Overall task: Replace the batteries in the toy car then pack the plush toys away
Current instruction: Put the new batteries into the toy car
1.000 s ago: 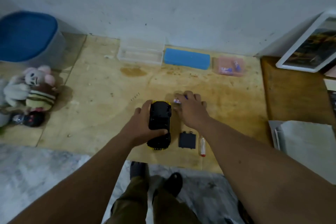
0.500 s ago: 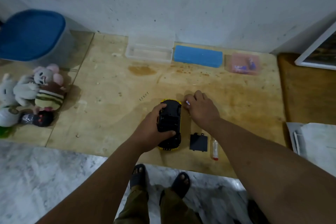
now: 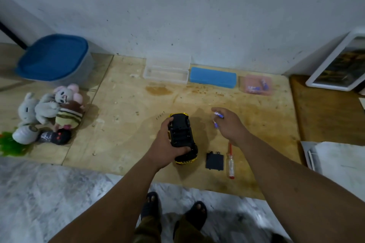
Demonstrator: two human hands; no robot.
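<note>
The left hand (image 3: 167,142) wraps its curled fingers and thumb round the yellow and black plastic toy car (image 3: 182,138), which lies belly-up near the middle of the wooden board (image 3: 126,124), a little toward its near edge; the right hand (image 3: 229,124) hovers just beside the car's right, pinching small purple-and-white batteries (image 3: 218,117) between fingertips and palm, though how many it holds is too blurred to tell. The car looks like a light, stiff shell, probably smooth enough to slip, so clasping it across the flanks as the left hand does seems the soundest hold, keeping the dark underside up and the battery bay clear. That underside is black and ribbed, with yellow bodywork showing only at nose and tail. Near the board's near edge lie the black rectangular battery cover (image 3: 214,161) and, just beside it, a clear-handled red-tipped screwdriver (image 3: 230,161). At the left edge the heap of soft plush toys (image 3: 49,112) waits, unpacked, near the blue-lidded grey plastic tub (image 3: 55,57) at the far left corner
</note>
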